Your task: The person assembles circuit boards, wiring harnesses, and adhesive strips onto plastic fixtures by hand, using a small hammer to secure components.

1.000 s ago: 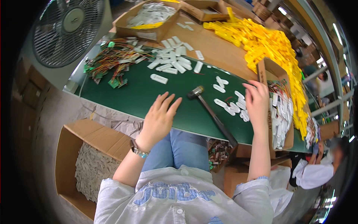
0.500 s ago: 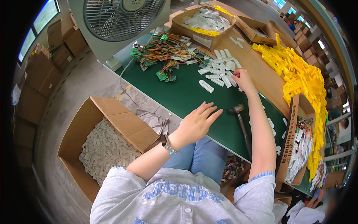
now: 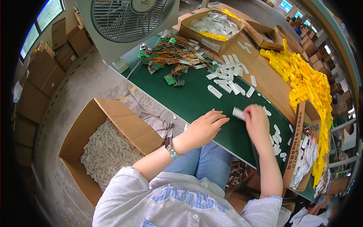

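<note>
A smooth green tabletop (image 3: 181,102) is spread beneath both hands. One fan (image 3: 132,20), with a round ribbed grille, is cut off by the upper edge. One large corrugated cardboard box (image 3: 130,125) is filled with small pale pieces, too many to be counted. Glossy yellow parts (image 3: 310,81) are heaped at the right, their number hidden by overlap. Thin wires (image 3: 170,56) are tangled over flat green boards. The left hand (image 3: 208,124) is held palm down, fingers loosely extended. By the right hand (image 3: 258,121), slightly blurred, one white piece (image 3: 238,113), oblong and plastic-looking, is pinched above the tabletop; its near end is covered by the fingers. One dark handle (image 3: 256,160) is partly hidden by the right forearm.
</note>
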`<control>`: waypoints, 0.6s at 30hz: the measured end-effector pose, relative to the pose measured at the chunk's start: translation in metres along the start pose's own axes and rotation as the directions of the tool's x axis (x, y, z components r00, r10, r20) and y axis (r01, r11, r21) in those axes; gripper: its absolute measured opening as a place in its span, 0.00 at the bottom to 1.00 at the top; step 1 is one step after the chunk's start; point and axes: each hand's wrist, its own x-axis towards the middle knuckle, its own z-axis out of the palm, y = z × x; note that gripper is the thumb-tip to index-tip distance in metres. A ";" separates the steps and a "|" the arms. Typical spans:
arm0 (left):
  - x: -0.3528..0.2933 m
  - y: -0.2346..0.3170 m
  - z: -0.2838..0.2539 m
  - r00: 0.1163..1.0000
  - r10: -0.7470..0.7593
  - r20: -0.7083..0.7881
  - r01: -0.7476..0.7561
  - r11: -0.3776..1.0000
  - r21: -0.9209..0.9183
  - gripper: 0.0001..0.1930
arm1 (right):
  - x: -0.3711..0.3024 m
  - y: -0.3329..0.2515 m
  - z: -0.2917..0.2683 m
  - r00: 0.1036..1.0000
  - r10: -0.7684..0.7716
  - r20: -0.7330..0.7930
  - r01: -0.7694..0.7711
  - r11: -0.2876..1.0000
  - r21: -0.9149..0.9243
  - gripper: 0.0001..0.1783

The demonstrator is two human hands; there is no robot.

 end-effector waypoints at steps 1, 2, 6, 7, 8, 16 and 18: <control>0.002 -0.002 -0.006 1.000 -0.027 -0.006 0.026 0.994 -0.106 0.23 | -0.016 -0.007 -0.001 0.999 -0.041 -0.003 0.041 0.999 -0.026 0.03; 0.002 -0.006 -0.014 0.998 -0.061 -0.008 0.058 0.977 -0.205 0.22 | -0.029 -0.015 0.000 0.998 -0.052 0.022 0.053 0.997 -0.056 0.05; 0.031 -0.053 -0.058 0.968 -0.072 -0.242 0.082 0.996 0.034 0.12 | -0.063 -0.026 0.007 0.997 0.046 -0.057 -0.045 0.999 0.025 0.07; 0.039 -0.066 -0.072 0.952 -0.137 -0.272 0.165 0.983 0.084 0.10 | -0.067 -0.029 0.007 0.990 0.072 -0.120 -0.063 0.995 0.081 0.08; 0.048 -0.084 -0.082 0.939 -0.142 -0.314 0.197 0.968 0.152 0.08 | -0.072 -0.033 0.009 0.991 0.080 -0.112 -0.066 0.991 0.118 0.11; 0.071 -0.168 -0.093 0.990 -0.116 -0.084 0.143 0.835 0.532 0.07 | -0.092 -0.046 0.033 0.979 0.048 -0.199 -0.025 0.993 0.116 0.16; 0.077 -0.164 -0.095 0.979 -0.202 -0.020 0.177 0.802 0.571 0.07 | -0.096 -0.041 0.038 0.978 0.040 -0.205 -0.020 0.995 0.103 0.14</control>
